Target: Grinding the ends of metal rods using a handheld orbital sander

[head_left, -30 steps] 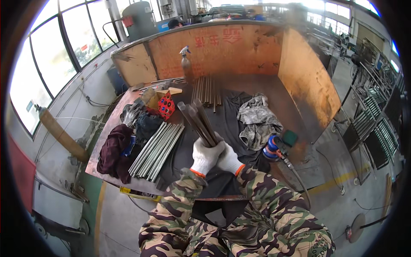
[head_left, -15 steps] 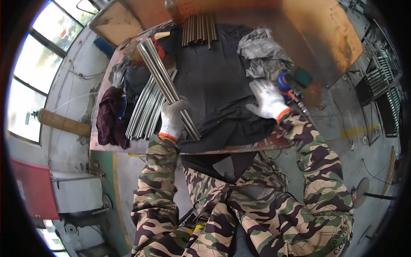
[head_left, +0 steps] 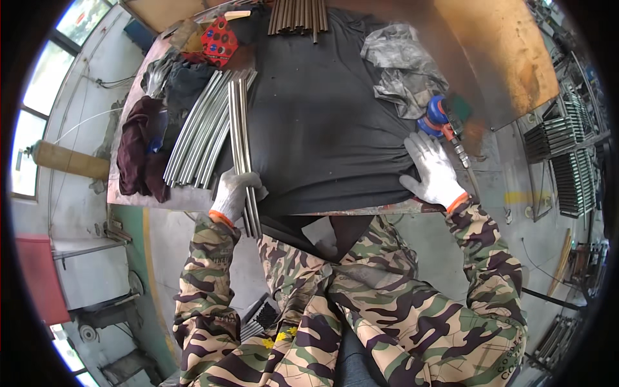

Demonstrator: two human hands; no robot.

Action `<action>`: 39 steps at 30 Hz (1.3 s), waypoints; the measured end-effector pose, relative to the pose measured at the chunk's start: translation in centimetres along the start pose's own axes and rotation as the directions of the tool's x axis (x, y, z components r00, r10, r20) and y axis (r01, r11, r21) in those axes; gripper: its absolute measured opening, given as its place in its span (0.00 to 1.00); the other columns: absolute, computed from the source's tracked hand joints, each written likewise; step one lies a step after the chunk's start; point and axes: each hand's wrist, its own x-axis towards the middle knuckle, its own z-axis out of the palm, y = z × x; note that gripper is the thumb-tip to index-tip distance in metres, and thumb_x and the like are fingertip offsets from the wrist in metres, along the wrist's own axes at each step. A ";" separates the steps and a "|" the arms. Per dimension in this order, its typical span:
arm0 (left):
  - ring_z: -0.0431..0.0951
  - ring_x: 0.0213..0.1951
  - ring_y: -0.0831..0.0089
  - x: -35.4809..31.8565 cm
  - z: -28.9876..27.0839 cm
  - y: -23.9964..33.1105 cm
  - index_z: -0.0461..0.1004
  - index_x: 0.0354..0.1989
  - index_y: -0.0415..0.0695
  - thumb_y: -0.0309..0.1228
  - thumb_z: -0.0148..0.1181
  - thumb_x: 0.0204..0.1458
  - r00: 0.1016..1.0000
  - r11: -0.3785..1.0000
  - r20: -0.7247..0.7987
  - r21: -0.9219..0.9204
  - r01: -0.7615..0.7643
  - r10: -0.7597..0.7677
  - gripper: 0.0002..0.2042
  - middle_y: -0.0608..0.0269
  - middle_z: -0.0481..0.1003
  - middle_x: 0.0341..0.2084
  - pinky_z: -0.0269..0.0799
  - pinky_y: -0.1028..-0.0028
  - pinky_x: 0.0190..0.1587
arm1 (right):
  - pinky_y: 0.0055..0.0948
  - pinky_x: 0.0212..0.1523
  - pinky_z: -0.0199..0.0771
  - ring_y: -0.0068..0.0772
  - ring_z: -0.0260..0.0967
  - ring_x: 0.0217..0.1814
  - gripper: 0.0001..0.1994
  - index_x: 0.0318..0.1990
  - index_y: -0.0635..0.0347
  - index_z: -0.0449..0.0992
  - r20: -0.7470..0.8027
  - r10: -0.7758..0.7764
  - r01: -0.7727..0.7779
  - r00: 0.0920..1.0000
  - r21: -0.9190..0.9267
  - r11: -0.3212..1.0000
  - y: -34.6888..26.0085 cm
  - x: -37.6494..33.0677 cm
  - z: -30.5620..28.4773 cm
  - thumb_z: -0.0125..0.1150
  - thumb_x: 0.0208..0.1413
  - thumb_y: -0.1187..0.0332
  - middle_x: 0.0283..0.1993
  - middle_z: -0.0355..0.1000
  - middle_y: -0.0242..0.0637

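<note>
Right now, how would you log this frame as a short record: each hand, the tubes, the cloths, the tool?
Left hand: gloved, closed around several shiny metal tubes
Right hand: gloved, fingers spread, beside the sander
Tool: blue orbital sander, right side
Other tubes: shiny row, left; brownish bundle, far side
Cloths: black, centre; crumpled grey, right; maroon, left

Daylight comes in from the windows [head_left: 80,22] on the left, and the panes are pretty washed out. The shiny pipes [head_left: 200,129] throw bright streaks of glare, while the black cloth [head_left: 316,97] just looks dull and dark. A smudgy haze softens the wooden board [head_left: 509,51] at far right. Fisheye bends the table's near edge [head_left: 361,211], and heavy black vignetting eats the corners.
</note>
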 end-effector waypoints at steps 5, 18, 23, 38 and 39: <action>0.81 0.24 0.63 -0.4 0.5 0.8 0.77 0.31 0.34 0.24 0.62 0.45 0.999 0.988 0.030 0.149 -0.042 0.038 0.06 0.54 0.78 0.23 0.80 0.68 0.33 | 0.52 0.61 0.77 0.59 0.77 0.60 0.28 0.57 0.59 0.80 -0.558 -0.103 0.057 0.824 -0.099 0.993 0.7 3.2 -5.8 0.79 0.45 0.70 0.56 0.80 0.48; 0.78 0.22 0.67 0.3 0.0 0.2 0.77 0.27 0.34 0.23 0.60 0.46 0.993 0.980 0.046 0.159 -0.118 0.112 0.04 0.55 0.77 0.19 0.75 0.70 0.28 | 0.43 0.43 0.86 0.42 0.85 0.27 0.32 0.60 0.59 0.80 0.052 0.628 -0.630 0.777 0.069 0.774 10.7 7.3 -12.3 0.75 0.52 0.49 0.39 0.85 0.51; 0.79 0.22 0.66 0.2 0.0 0.1 0.76 0.27 0.34 0.23 0.60 0.46 1.000 0.990 -0.021 0.138 -0.016 0.019 0.04 0.54 0.77 0.20 0.76 0.70 0.29 | 0.47 0.50 0.85 0.50 0.87 0.42 0.34 0.65 0.57 0.78 0.049 0.690 -0.691 0.722 -0.005 0.723 16.9 7.2 -9.7 0.74 0.52 0.52 0.47 0.84 0.54; 0.79 0.23 0.63 0.1 -0.1 0.4 0.76 0.34 0.35 0.22 0.61 0.49 0.999 0.991 0.019 0.122 -0.049 0.047 0.05 0.55 0.76 0.23 0.81 0.66 0.32 | 0.55 0.76 0.65 0.65 0.65 0.77 0.46 0.70 0.66 0.72 0.084 0.119 -0.113 0.989 -0.081 0.990 3.8 -5.1 -4.8 0.82 0.44 0.52 0.73 0.70 0.57; 0.79 0.23 0.64 0.0 0.0 0.5 0.76 0.33 0.35 0.22 0.61 0.49 0.998 0.987 0.024 0.151 -0.062 0.059 0.05 0.55 0.76 0.23 0.81 0.67 0.33 | 0.56 0.76 0.66 0.65 0.65 0.77 0.45 0.69 0.66 0.73 0.111 0.150 -0.141 0.982 -0.085 0.986 3.9 -5.4 -5.3 0.82 0.43 0.53 0.73 0.70 0.58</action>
